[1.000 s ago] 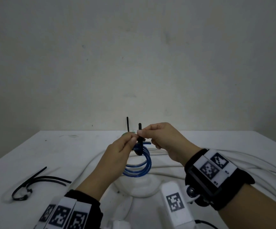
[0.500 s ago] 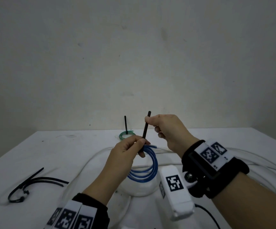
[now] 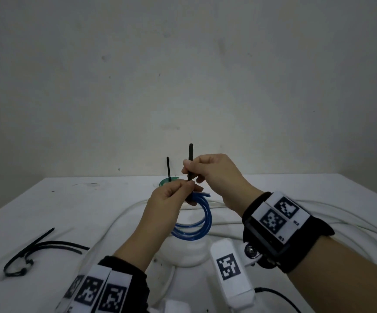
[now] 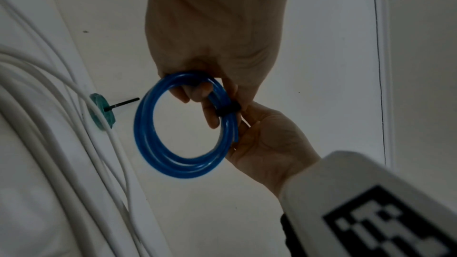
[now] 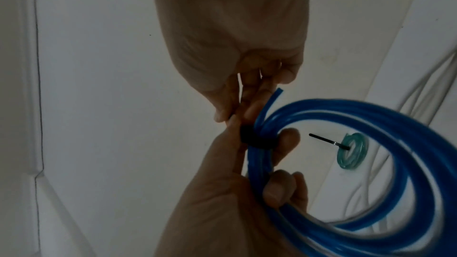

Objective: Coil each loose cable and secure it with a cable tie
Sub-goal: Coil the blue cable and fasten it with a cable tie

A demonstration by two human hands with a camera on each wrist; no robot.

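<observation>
A blue cable coil (image 3: 196,229) hangs in the air over the table, and my left hand (image 3: 184,185) grips it at the top. A black cable tie (image 3: 190,161) is looped round the coil's strands; its band (image 4: 227,109) sits snug against my left fingers. My right hand (image 3: 190,170) pinches the tie's tail, which sticks straight up above my fingers. In the right wrist view the band (image 5: 252,136) wraps the blue coil (image 5: 371,163) just below the cut end.
A green coil (image 3: 168,180) with an upright black tie lies at the table's back. Spare black cable ties (image 3: 36,249) lie at the left. Long white cables (image 3: 318,213) run across the middle and right of the white table (image 3: 92,199).
My right hand has drawn the tie's tail upward, so more of it stands above my fingers. Both hands and the blue coil have risen slightly.
</observation>
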